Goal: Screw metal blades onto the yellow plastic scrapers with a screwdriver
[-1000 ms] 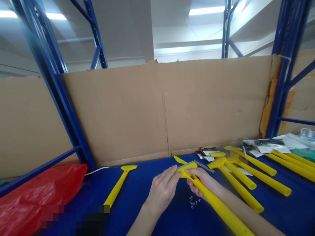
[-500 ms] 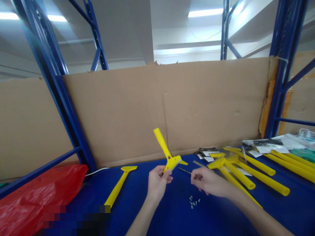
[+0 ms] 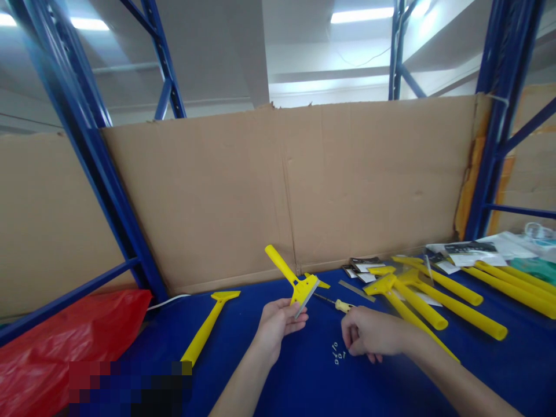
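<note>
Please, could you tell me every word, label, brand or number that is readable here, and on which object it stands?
No text is readable.
Packet at the far right: pale marks on black, possibly print, too small and blurred to read.
Packets by the cardboard, at its foot: too small to read.
Yellow scraper in the left hand: no lettering visible.

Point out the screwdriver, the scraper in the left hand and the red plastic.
Screwdriver (image 3: 344,306): head view, on its pale handle.
Scraper (image 3: 304,288): head view, on its yellow blade holder.
Red plastic (image 3: 93,327): head view, on its crumpled surface.
</note>
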Demonstrator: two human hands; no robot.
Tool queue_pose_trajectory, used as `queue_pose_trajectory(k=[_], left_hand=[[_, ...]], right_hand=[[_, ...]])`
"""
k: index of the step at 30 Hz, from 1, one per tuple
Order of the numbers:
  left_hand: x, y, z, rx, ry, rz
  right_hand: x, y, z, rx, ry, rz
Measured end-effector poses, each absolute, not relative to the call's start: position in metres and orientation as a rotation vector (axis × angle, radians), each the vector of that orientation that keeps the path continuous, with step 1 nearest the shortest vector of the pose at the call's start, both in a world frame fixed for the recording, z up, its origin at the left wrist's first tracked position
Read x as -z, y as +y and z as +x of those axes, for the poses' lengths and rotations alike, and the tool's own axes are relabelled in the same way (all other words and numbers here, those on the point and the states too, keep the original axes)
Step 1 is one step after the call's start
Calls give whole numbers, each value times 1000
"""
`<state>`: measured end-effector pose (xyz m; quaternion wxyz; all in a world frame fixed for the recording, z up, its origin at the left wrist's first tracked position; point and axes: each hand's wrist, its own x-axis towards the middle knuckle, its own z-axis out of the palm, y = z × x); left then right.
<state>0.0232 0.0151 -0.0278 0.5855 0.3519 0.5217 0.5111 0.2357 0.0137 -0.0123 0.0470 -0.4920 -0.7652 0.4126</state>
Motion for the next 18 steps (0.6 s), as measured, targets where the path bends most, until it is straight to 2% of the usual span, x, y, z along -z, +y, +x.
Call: queue_pose_trajectory(k=[5, 12, 18], left_hand=[[25, 12, 24, -1187, 1265, 889], [24, 11, 29, -1172, 1320, 931], [24, 9, 32, -1172, 1295, 934]], right_hand=[[11, 11, 233, -1143, -2380, -1542], [26, 14, 229, -743, -2376, -1472], [19, 17, 222, -782, -2177, -1284]])
